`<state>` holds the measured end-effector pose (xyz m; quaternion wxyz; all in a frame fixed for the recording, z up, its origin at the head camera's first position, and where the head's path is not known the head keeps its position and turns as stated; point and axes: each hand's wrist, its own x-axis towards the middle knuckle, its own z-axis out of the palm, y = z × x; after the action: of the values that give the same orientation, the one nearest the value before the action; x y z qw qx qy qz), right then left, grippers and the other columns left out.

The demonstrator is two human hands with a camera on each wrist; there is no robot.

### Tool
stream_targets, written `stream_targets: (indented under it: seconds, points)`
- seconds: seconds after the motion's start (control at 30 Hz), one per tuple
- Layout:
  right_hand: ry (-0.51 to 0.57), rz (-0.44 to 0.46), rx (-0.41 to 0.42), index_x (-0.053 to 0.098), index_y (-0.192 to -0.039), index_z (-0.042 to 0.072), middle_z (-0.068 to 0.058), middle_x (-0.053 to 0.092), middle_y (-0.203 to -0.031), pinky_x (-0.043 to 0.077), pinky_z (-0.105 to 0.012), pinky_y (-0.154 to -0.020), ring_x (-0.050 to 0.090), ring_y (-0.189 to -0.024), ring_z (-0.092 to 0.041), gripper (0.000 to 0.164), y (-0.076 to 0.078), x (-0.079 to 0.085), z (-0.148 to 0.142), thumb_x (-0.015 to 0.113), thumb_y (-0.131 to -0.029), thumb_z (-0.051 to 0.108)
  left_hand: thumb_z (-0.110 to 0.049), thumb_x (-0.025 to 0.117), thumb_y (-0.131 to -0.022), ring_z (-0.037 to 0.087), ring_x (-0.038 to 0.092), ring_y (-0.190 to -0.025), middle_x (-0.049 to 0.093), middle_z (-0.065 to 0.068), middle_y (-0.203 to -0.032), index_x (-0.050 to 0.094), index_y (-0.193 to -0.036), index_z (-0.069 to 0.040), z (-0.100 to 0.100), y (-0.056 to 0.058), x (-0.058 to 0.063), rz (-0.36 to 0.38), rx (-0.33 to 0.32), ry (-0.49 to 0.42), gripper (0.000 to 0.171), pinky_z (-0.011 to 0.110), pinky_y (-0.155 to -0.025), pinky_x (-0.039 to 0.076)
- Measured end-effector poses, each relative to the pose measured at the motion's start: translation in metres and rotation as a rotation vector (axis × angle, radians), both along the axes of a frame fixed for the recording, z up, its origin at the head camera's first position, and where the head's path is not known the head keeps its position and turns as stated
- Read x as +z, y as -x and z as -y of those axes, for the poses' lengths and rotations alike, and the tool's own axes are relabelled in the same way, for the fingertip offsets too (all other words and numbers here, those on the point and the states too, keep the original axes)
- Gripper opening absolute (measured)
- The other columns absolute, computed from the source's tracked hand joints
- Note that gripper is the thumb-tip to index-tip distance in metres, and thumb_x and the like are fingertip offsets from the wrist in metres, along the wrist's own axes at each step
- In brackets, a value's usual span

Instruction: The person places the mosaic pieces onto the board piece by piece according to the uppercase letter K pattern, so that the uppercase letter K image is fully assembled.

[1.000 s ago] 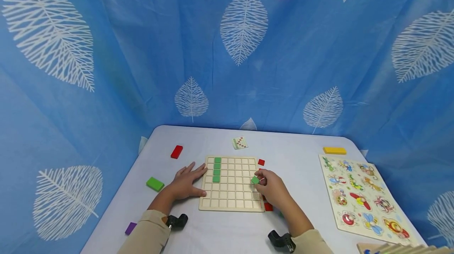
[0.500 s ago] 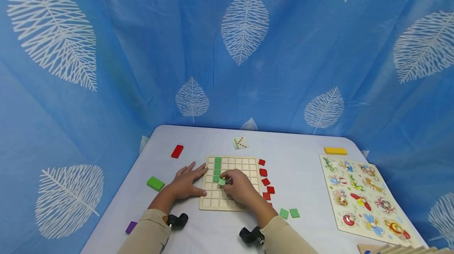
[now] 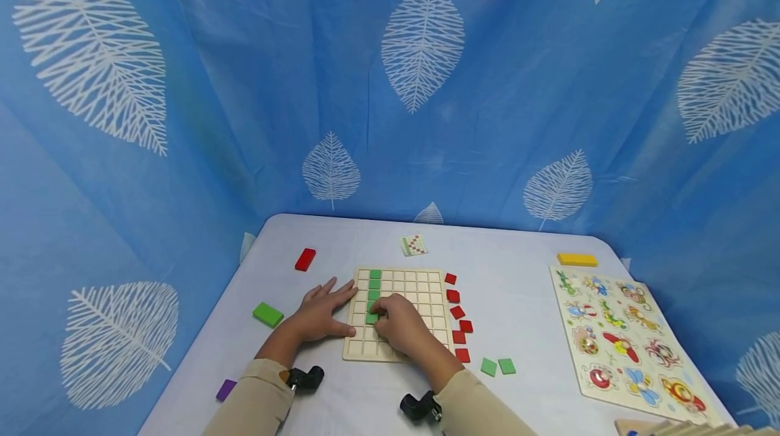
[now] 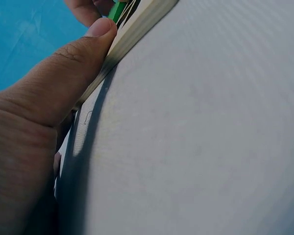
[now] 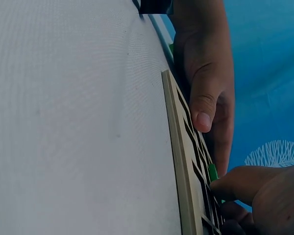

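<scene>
A square wooden grid board (image 3: 396, 353) lies on the white table. My left hand (image 3: 319, 314) rests along its left edge with fingers spread, the thumb on the rim. Over the left part of the board, my right hand (image 3: 399, 321) pinches a green tile (image 3: 372, 319) at a cell directly below a column of green tiles (image 3: 374, 285). In the right wrist view the green tile (image 5: 213, 172) stands tilted at the fingertips, over the grid. The right hand covers several cells of the board in the head view.
Several red tiles (image 3: 458, 313) line the board's right side. Two green tiles (image 3: 488, 367) lie nearer the front. A patterned card (image 3: 414, 245) is behind the board. Red (image 3: 305, 260), green (image 3: 267, 315) and purple (image 3: 225, 390) blocks lie left; an insect-and-animal puzzle (image 3: 634, 348) and yellow block (image 3: 577, 259) lie right.
My right hand has carried the green tile leftward from the board's right edge to the cell below the green column. The left hand has stayed at the board's edge.
</scene>
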<state>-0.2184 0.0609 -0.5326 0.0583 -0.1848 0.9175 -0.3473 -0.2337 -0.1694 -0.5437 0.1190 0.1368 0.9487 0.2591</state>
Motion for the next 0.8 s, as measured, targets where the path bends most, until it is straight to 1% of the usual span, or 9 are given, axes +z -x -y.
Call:
stream_targets:
  seconds: [0.07,0.17,0.3,0.4,0.47,0.57,0.67,0.73,0.8]
  points:
    - [-0.006,-0.005,0.002,0.08,-0.108,0.014,0.004,0.066,-0.103,0.051,-0.035,-0.083,0.056,-0.092,-0.012,0.026,-0.001,0.001,0.001,0.071,-0.085,0.004,-0.06,0.085,-0.077,0.033,0.005,-0.164,0.028,-0.007,-0.173,0.041,-0.162,-0.035,0.0,0.0,-0.001,-0.003,-0.003,0.0,0.099,0.068,-0.127,0.01]
    - [-0.013,0.01,-0.004,0.08,-0.107,0.015,0.005,0.064,-0.1,0.05,-0.034,-0.08,0.055,-0.088,-0.012,0.024,-0.002,0.001,0.001,0.071,-0.087,0.004,-0.061,0.084,-0.077,0.032,0.005,-0.164,0.028,-0.008,-0.173,0.04,-0.162,-0.035,0.001,0.0,-0.001,-0.004,-0.009,0.004,0.099,0.067,-0.127,0.009]
    - [-0.018,0.027,-0.002,0.08,-0.108,0.015,0.006,0.063,-0.099,0.049,-0.031,-0.077,0.054,-0.086,-0.012,0.023,-0.002,0.001,0.0,0.071,-0.089,0.006,-0.06,0.085,-0.078,0.032,0.005,-0.164,0.028,-0.008,-0.173,0.041,-0.162,-0.034,0.001,0.001,-0.001,-0.003,-0.011,0.004,0.098,0.067,-0.127,0.008]
    - [-0.007,0.03,0.009,0.08,-0.112,0.016,0.007,0.064,-0.101,0.05,-0.031,-0.079,0.055,-0.088,-0.011,0.024,-0.003,0.0,-0.005,0.072,-0.09,0.009,-0.059,0.085,-0.078,0.032,0.005,-0.164,0.027,-0.009,-0.173,0.041,-0.162,-0.034,0.0,0.001,-0.001,-0.002,-0.012,0.006,0.098,0.066,-0.127,0.008]
    - [0.017,0.027,0.003,0.079,-0.116,0.017,0.008,0.065,-0.105,0.052,-0.032,-0.083,0.057,-0.092,-0.011,0.025,-0.005,0.002,-0.013,0.072,-0.092,0.013,-0.06,0.085,-0.078,0.032,0.005,-0.164,0.027,-0.009,-0.173,0.04,-0.162,-0.035,-0.001,0.0,-0.001,-0.001,-0.015,0.008,0.098,0.066,-0.127,0.008]
    - [0.05,0.007,-0.043,0.076,-0.12,0.02,0.007,0.066,-0.112,0.056,-0.036,-0.089,0.06,-0.1,-0.013,0.025,-0.007,0.007,-0.035,0.074,-0.095,0.018,-0.06,0.085,-0.077,0.032,0.005,-0.164,0.027,-0.009,-0.173,0.04,-0.162,-0.035,-0.002,0.0,-0.002,-0.003,-0.012,0.01,0.099,0.067,-0.127,0.01]
    - [0.044,-0.009,-0.128,0.075,-0.119,0.02,0.005,0.067,-0.115,0.058,-0.038,-0.09,0.062,-0.104,-0.015,0.024,-0.009,0.015,-0.069,0.077,-0.095,0.02,-0.058,0.086,-0.077,0.032,0.005,-0.164,0.027,-0.008,-0.173,0.04,-0.162,-0.035,-0.003,0.001,-0.004,-0.009,-0.003,0.016,0.1,0.066,-0.127,0.01]
    - [0.008,0.014,-0.185,0.075,-0.117,0.018,0.002,0.067,-0.112,0.058,-0.04,-0.088,0.062,-0.102,-0.017,0.024,-0.01,0.019,-0.095,0.079,-0.093,0.019,-0.057,0.087,-0.076,0.032,0.005,-0.164,0.027,-0.009,-0.173,0.04,-0.162,-0.035,-0.003,0.002,-0.005,-0.013,0.005,0.017,0.1,0.065,-0.128,0.009]
    - [-0.04,0.077,-0.239,0.074,-0.115,0.018,0.001,0.066,-0.113,0.058,-0.041,-0.089,0.061,-0.102,-0.018,0.027,-0.013,0.024,-0.121,0.083,-0.089,0.02,-0.056,0.087,-0.076,0.031,0.004,-0.164,0.027,-0.009,-0.173,0.04,-0.162,-0.035,-0.003,0.002,-0.005,-0.01,0.01,0.018,0.1,0.064,-0.128,0.009]
